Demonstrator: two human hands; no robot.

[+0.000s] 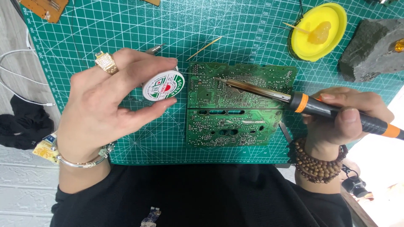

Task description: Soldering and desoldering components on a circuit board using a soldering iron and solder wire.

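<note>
My left hand (105, 98), with a gold ring and a silver bangle, holds a small white spool of solder wire (163, 85) just left of a green circuit board (235, 126). The board lies solder side up on the green cutting mat (139, 25). My right hand (345, 115), with a wooden bead bracelet, grips a black and orange soldering iron (320, 107). The iron's metal tip rests on the upper left part of the board.
A yellow lid with amber rosin (318, 31) sits at the upper right, next to a dark grey stone (370, 50). A wooden toothpick (205, 48) lies above the board. A brown circuit board (44, 7) is at the top left; white cables (17, 80) run off the mat's left edge.
</note>
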